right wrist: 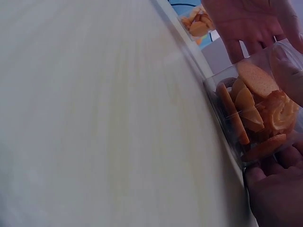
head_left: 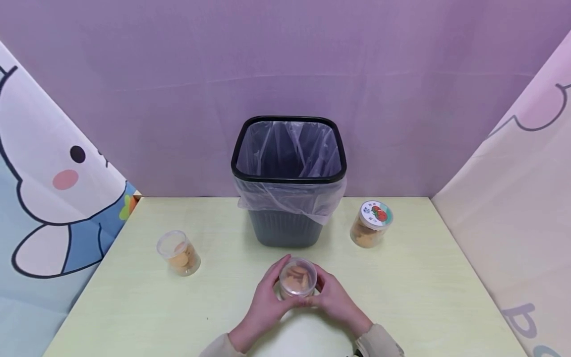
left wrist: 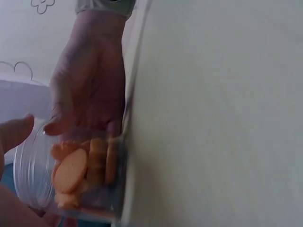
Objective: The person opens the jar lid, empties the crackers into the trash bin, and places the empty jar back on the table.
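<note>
A clear plastic jar of cookies [head_left: 298,280] stands at the front middle of the table, no lid on its mouth. My left hand [head_left: 266,300] curves round its left side and my right hand [head_left: 335,297] round its right, with the thumbs meeting at the near side. Round and shaped orange-brown cookies [left wrist: 71,170] show through the wall in the left wrist view. In the right wrist view the jar's base is down on the tabletop, among cookies [right wrist: 255,80] leaning at different angles. Some fingers are hidden behind the jar.
Behind the jar stands a dark bin [head_left: 285,230] lined with a clear bag. At left is another lidless cookie jar [head_left: 183,258]; at right, a cookie jar with a printed lid [head_left: 376,214]. A purple cloth [head_left: 285,59] hangs behind the pale table [head_left: 428,297].
</note>
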Demonstrator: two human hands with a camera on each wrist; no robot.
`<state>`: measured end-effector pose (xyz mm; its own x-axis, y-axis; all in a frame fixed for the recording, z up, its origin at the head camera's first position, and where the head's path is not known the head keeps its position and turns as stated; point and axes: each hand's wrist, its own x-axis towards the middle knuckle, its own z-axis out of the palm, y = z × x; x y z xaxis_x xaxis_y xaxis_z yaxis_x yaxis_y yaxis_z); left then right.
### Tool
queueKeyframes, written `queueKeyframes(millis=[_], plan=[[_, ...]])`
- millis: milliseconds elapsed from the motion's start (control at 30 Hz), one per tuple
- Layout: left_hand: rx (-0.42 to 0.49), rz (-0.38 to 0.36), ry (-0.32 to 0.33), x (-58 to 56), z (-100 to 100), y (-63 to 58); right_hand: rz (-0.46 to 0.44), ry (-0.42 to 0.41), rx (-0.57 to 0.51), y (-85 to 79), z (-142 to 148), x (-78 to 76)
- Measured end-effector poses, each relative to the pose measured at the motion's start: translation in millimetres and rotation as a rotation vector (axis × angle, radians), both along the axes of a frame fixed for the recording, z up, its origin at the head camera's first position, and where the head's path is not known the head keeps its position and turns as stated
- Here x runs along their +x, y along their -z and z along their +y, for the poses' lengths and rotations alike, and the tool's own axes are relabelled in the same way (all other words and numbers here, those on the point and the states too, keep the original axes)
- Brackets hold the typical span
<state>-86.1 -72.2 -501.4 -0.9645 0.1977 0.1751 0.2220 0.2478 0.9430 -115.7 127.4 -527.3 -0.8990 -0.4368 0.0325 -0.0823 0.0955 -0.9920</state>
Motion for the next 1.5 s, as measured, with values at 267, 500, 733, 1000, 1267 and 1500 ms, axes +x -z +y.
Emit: queueKeyframes(millis=[267,500,733,1000,1267,1500], plan=[[-0.021,0.006,-0.018,1.5,0.6,0.3,-0.003,-0.004,-0.012,-1.7,-0.3,0.1],[-0.025,0.008,0.018,-3.0,-4.7,0.0,0.005,0.002,0.009,-0.5,-0.4,0.4],[-0.012,-0.037,0.122,-10.8,-14.8,2.7,-0.018,0.009,0.015,-1.0,0.1,1.2],[0.0,-0.044,0.295,-26.9,-28.1,-3.6,0.002,-0.01,-0.001,0.3,0.8,-0.4],[-0.068,-0.023,0.458,-50.1,-34.2,-10.6,0.002,-0.023,-0.017,2.8,1.9,0.3],[-0.104,0.003,0.558,-66.7,-34.7,-10.7,0.014,-0.017,0.003,2.6,2.0,-1.0]])
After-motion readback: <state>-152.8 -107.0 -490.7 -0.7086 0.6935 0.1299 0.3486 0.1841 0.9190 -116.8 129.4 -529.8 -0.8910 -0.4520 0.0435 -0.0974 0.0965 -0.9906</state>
